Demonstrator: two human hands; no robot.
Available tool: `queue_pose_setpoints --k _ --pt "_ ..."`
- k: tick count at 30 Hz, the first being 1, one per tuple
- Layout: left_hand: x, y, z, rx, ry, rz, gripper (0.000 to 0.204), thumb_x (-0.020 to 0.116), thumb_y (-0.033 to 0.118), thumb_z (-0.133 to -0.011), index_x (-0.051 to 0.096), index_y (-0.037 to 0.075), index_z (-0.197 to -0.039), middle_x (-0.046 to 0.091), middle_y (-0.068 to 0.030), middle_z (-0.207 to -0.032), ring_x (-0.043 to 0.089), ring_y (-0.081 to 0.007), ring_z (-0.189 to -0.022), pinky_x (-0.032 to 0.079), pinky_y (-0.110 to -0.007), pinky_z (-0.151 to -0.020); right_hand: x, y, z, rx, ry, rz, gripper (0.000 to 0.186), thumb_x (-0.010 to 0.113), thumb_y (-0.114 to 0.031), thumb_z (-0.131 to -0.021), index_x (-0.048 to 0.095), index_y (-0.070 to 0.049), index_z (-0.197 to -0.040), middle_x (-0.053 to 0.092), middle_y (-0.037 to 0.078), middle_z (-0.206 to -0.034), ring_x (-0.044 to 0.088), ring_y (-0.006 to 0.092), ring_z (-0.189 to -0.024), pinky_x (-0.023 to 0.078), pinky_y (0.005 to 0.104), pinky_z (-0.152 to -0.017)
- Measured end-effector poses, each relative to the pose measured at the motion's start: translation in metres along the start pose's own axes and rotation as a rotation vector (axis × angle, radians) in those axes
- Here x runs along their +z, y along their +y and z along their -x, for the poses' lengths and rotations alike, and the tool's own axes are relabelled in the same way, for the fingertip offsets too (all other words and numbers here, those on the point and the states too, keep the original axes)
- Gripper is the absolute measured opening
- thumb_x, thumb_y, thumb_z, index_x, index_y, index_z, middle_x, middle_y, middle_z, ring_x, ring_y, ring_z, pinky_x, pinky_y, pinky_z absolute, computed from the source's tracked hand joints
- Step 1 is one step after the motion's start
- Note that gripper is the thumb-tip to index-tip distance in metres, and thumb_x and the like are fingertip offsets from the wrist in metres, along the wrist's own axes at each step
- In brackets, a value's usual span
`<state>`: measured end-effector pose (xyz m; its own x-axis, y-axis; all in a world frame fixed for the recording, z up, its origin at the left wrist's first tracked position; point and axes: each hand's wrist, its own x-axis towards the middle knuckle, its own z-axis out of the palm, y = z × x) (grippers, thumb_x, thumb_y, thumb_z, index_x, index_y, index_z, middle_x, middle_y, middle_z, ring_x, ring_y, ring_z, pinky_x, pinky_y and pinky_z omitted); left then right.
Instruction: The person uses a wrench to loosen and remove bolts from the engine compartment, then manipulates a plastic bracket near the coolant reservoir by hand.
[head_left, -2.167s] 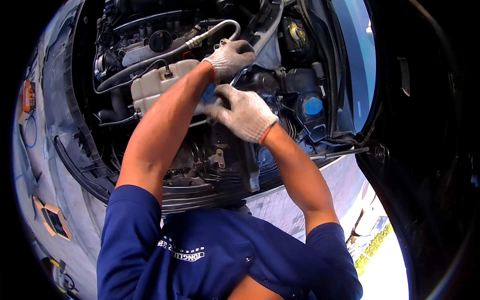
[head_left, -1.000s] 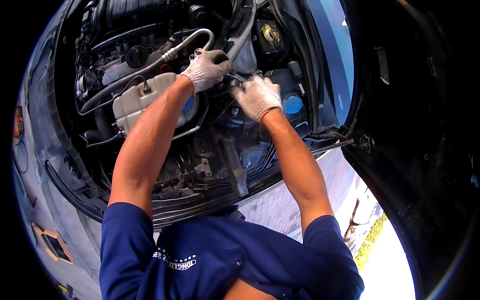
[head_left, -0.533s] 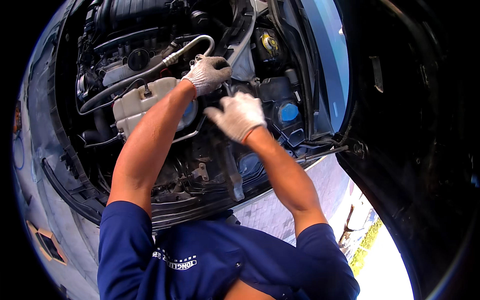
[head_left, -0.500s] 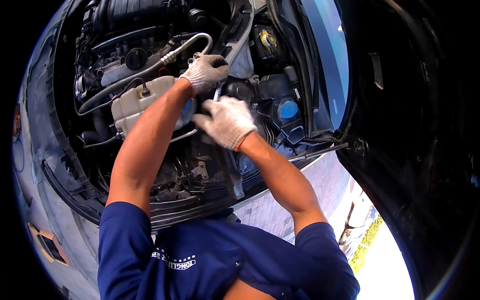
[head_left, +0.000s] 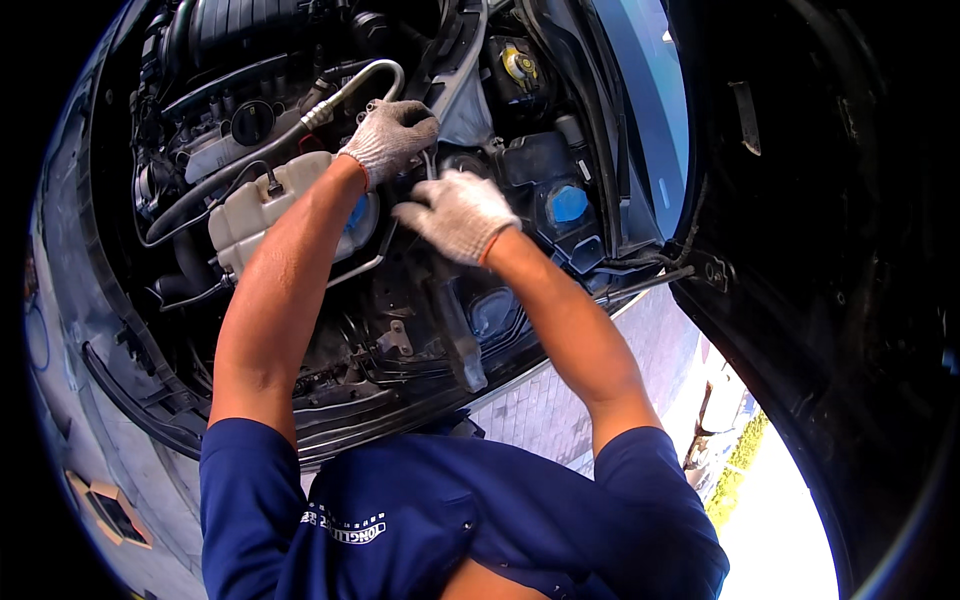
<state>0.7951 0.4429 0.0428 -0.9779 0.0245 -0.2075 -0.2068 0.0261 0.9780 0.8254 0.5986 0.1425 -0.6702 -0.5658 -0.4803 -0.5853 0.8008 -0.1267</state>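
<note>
My left hand (head_left: 393, 140), in a white knitted glove, is closed over something at the back of the engine bay. Its curled fingers hide what they hold. Just to its right, a thin silver metal shaft (head_left: 431, 164) slants downward, its upper end hidden by that hand. My right hand (head_left: 465, 215), gloved alike, is at the lower end of this shaft. Motion smears its fingers, so its grip is unclear. Under my left forearm sits a whitish plastic coolant tank (head_left: 265, 205) with a blue cap (head_left: 357, 212).
A metal pipe (head_left: 380, 68) bends behind my left hand. Right of my right hand are a blue reservoir cap (head_left: 568, 204) and a yellow cap (head_left: 520, 65). The raised bonnet (head_left: 800, 250) fills the right side. A black oil cap (head_left: 252, 122) tops the engine.
The view has shifted slightly, so the engine bay appears farther left. My right hand has moved a little up beside the metal shaft. My left hand keeps its place over the same spot.
</note>
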Motion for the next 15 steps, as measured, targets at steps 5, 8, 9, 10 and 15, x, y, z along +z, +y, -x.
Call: queue_pose_setpoints --k 5,8,9,10,15 --pt "0.003 -0.003 -0.002 -0.012 -0.015 -0.086 0.034 0.065 0.031 -0.093 0.074 0.002 -0.108 0.069 -0.0095 -0.079 0.064 -0.0146 -0.070 0.055 -0.032 -0.068 -0.014 -0.001 0.000 0.176 0.009 0.085 0.054 0.058 -0.054 -0.097 0.077 -0.004 -0.108 0.075 0.020 -0.107 0.070 0.0399 -0.105 0.054 0.0495 -0.095" --pt "-0.002 -0.019 -0.005 0.048 0.015 -0.050 0.035 0.065 0.032 -0.093 0.074 0.001 -0.106 0.069 -0.0071 -0.079 0.063 -0.0138 -0.070 0.054 -0.032 -0.066 -0.004 -0.043 0.017 -0.082 0.000 -0.247 0.056 0.056 -0.057 -0.098 0.076 -0.006 -0.107 0.075 0.022 -0.102 0.070 0.0426 -0.101 0.055 0.0489 -0.094" --pt "-0.006 -0.011 -0.004 0.003 -0.010 -0.058 0.035 0.065 0.032 -0.093 0.074 0.001 -0.106 0.069 -0.0063 -0.079 0.063 -0.0138 -0.070 0.054 -0.033 -0.066 -0.010 -0.036 0.011 -0.049 -0.030 -0.193 0.056 0.055 -0.058 -0.098 0.076 -0.007 -0.108 0.074 0.023 -0.103 0.070 0.0428 -0.103 0.054 0.0492 -0.095" --pt "-0.004 -0.004 -0.002 -0.012 -0.036 0.023 0.035 0.065 0.032 -0.094 0.075 0.001 -0.106 0.069 -0.0056 -0.079 0.061 -0.0129 -0.069 0.053 -0.032 -0.064 0.001 -0.010 0.003 -0.019 0.018 -0.119 0.053 0.056 -0.056 -0.098 0.077 -0.008 -0.110 0.073 0.023 -0.104 0.069 0.0416 -0.106 0.054 0.0492 -0.095" --pt "0.001 0.013 0.004 -0.061 -0.012 -0.008 0.030 0.066 0.028 -0.095 0.074 0.000 -0.106 0.068 -0.0047 -0.078 0.060 -0.0111 -0.068 0.051 -0.029 -0.064 -0.017 0.022 -0.003 0.216 -0.126 -0.113 0.057 0.052 -0.058 -0.097 0.077 -0.009 -0.112 0.073 0.024 -0.111 0.069 0.0413 -0.111 0.052 0.0488 -0.101"
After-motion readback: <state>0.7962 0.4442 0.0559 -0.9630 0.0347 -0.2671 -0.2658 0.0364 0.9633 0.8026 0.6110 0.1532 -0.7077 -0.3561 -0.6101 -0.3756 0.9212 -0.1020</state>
